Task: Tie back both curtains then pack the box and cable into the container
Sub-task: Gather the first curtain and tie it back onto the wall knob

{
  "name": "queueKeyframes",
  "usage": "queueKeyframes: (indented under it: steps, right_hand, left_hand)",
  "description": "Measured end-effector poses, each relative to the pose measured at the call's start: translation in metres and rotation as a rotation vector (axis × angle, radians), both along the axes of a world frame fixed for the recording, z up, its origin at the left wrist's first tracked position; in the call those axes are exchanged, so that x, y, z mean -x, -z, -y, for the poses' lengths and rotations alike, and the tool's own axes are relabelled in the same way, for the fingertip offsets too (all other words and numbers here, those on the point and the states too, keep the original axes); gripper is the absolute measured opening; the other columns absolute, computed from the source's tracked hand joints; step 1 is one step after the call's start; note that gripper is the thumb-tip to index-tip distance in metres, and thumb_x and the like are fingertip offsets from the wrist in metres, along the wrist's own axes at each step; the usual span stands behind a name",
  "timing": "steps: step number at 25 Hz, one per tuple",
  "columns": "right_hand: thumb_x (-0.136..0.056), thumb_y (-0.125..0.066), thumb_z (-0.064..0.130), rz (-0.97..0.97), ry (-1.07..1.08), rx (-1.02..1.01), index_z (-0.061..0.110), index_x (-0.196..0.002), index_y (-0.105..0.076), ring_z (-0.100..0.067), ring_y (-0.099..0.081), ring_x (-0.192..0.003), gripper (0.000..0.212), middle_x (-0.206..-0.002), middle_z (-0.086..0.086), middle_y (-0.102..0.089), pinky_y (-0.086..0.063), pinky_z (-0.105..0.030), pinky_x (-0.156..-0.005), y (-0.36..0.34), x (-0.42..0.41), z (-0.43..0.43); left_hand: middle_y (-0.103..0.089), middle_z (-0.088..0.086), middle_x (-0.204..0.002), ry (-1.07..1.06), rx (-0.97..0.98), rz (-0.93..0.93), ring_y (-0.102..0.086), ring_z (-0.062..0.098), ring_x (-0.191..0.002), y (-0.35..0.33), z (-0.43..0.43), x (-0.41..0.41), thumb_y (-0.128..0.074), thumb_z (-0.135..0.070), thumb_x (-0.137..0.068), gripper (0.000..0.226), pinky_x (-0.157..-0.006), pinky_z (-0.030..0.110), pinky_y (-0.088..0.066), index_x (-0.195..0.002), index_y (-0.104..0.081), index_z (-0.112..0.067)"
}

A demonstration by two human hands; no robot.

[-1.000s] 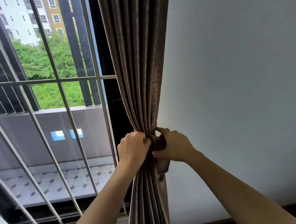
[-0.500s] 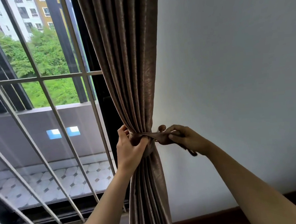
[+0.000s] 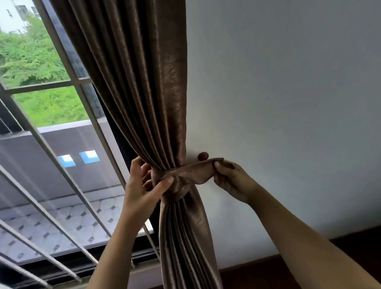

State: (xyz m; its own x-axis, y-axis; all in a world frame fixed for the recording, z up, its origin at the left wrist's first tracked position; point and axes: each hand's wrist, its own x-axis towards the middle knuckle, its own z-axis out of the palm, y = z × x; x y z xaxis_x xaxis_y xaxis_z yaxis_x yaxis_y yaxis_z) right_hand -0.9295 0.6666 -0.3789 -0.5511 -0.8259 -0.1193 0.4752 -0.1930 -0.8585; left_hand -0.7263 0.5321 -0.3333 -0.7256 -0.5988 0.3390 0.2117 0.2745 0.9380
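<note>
The left hand point(image 3: 142, 191) gripped the bunched curtain point(image 3: 151, 89). Just beside it, the right hand point(image 3: 232, 180) pinched the tie band point(image 3: 199, 168), stretched between them. The wall point(image 3: 296, 86) was behind, and the window bars point(image 3: 45, 159) were past the left hand.

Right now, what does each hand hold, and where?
Right hand pinches the free end of the tie-back; left hand grips the curtain at its cinched waist.

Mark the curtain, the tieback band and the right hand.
curtain point(image 3: 151, 89), head view, on the folds above the gathered waist.
tieback band point(image 3: 198, 170), head view, on the stretch between curtain and fingers.
right hand point(image 3: 232, 182), head view, on the middle of the hand.
</note>
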Motion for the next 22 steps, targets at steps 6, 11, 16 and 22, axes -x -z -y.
queueKeyframes:
  steps: [6,11,16,22]
  right_hand:
    - [-0.084,-0.056,0.024,0.249,0.071,0.124,0.004,-0.112,-0.059,-0.009,-0.062,-0.082,0.034,-0.098,-0.006,-0.062,-0.053,-0.017,-0.074,0.023,-0.011,0.029]
    - [-0.097,-0.046,0.014,0.298,0.175,0.08,0.001,-0.117,-0.057,-0.017,-0.061,-0.096,0.025,-0.111,-0.013,-0.062,-0.053,-0.023,-0.082,0.026,-0.017,0.034]
    - [-0.09,-0.06,0.01,0.038,0.25,-0.085,0.027,-0.119,-0.042,-0.015,-0.055,-0.065,0.037,-0.083,-0.012,-0.064,-0.051,-0.025,-0.064,0.027,-0.034,0.028]
    - [-0.094,-0.056,0.016,-0.245,0.37,-0.184,0.019,-0.12,-0.061,-0.027,-0.067,-0.087,0.027,-0.094,-0.014,-0.071,-0.057,-0.038,-0.082,0.029,-0.038,0.035]
  left_hand:
    - [-0.065,0.002,-0.116,0.139,-0.06,0.027,-0.061,0.018,-0.112,-0.007,0.011,-0.005,-0.072,-0.023,-0.066,0.054,-0.084,0.024,-0.051,-0.112,-0.049,-0.041]
    - [-0.064,0.005,-0.117,0.147,-0.058,-0.005,-0.06,0.016,-0.113,-0.007,0.007,-0.004,-0.071,-0.023,-0.066,0.056,-0.083,0.021,-0.05,-0.11,-0.05,-0.05]
    - [-0.063,0.008,-0.119,0.14,-0.051,0.011,-0.059,0.019,-0.115,-0.009,0.006,-0.005,-0.072,-0.018,-0.069,0.056,-0.084,0.021,-0.051,-0.11,-0.049,-0.048]
    - [-0.064,0.005,-0.119,0.109,-0.043,0.021,-0.06,0.019,-0.115,-0.008,0.004,-0.005,-0.071,-0.013,-0.071,0.056,-0.085,0.026,-0.052,-0.107,-0.05,-0.051]
